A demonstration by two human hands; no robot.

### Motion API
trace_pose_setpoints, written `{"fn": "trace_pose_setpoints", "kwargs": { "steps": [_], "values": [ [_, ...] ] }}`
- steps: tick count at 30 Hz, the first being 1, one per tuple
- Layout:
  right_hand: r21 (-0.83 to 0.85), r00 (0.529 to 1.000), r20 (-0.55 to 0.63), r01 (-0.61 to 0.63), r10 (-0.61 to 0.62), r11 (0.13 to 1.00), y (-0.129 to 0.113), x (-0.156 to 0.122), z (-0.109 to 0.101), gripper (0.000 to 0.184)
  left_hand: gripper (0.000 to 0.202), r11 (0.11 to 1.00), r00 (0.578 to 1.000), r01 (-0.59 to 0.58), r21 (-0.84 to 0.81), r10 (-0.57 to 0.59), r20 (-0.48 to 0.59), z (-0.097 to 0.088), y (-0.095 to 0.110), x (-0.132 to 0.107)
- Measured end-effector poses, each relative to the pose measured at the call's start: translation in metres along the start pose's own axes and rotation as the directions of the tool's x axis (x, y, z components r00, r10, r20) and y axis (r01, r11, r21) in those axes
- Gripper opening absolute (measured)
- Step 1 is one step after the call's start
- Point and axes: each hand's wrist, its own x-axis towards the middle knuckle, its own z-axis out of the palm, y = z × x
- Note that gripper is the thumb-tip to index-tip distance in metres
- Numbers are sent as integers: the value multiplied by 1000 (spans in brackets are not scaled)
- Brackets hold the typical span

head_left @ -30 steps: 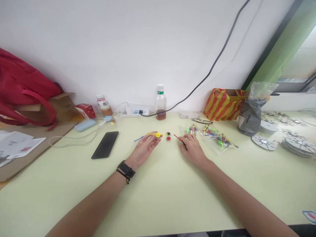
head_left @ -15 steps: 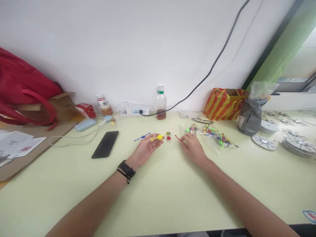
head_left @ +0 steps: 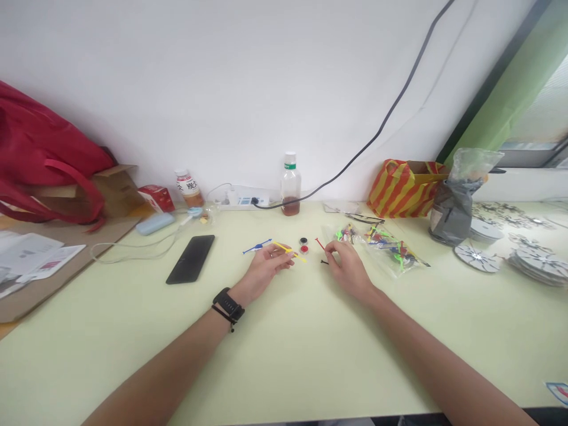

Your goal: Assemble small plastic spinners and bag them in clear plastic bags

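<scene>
My left hand (head_left: 265, 271) rests on the pale green table (head_left: 284, 343) and pinches a thin yellow plastic stick (head_left: 288, 249) that points up to the right. A blue stick (head_left: 257, 247) lies just beyond it. My right hand (head_left: 347, 267) has its fingers pinched on a small black stick (head_left: 325, 261), close to a red stick (head_left: 319, 243). Between my hands sit a small black disc (head_left: 303, 241) and a red disc (head_left: 304, 249). A clear bag of coloured sticks (head_left: 384, 247) lies right of my right hand.
A black phone (head_left: 190, 267) lies to the left. A bottle (head_left: 289, 184), a power strip (head_left: 239, 200) and a small jar (head_left: 187, 189) stand along the wall. A striped bag (head_left: 404, 186), a grey wrapped bundle (head_left: 455, 204) and stacked discs (head_left: 532, 260) are at the right; a red bag (head_left: 39, 165) at the left.
My left hand has turned the yellow piece, so it now shows as a long stick. My right hand has drawn back slightly, with the black stick pinched in it.
</scene>
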Motion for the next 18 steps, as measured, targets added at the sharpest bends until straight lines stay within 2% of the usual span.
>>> {"fn": "trace_pose_setpoints", "kwargs": {
  "steps": [6,12,15,18],
  "values": [
    [251,997,15,-79,77,965,-15,0,-4,12,36,975,998,-31,221,19,55,5,-3,-3],
    [420,986,144,-132,78,898,-41,-6,-13,30,51,946,996,-30,322,2,88,6,-8,-5],
    [490,964,248,-210,96,846,-49,-9,-11,43,52,945,998,-15,327,-6,62,7,-10,-5],
    [567,946,309,-267,99,779,-56,-14,-5,53,45,969,999,-31,245,27,19,8,-10,-4]
  ]
}}
